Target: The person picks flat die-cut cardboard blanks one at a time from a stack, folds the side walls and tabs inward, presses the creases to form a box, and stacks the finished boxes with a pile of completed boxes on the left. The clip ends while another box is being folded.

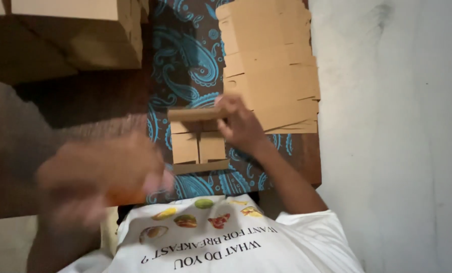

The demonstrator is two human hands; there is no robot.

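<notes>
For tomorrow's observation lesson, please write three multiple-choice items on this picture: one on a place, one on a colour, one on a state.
1. Where does the stack of flat cardboard blanks lie?
A. beyond the right hand
B. on the person's lap
C. on the grey floor

2. What colour is the pattern on the cloth?
A. red
B. blue
C. yellow

3. What is the right hand doing?
A. resting open, apart from everything
B. gripping a part-folded cardboard box
C. holding a cup

Answers: 1 A, the stack sits just past the hand; 2 B, blue swirls on a dark ground; 3 B, fingers close on the box's top flap.
</notes>
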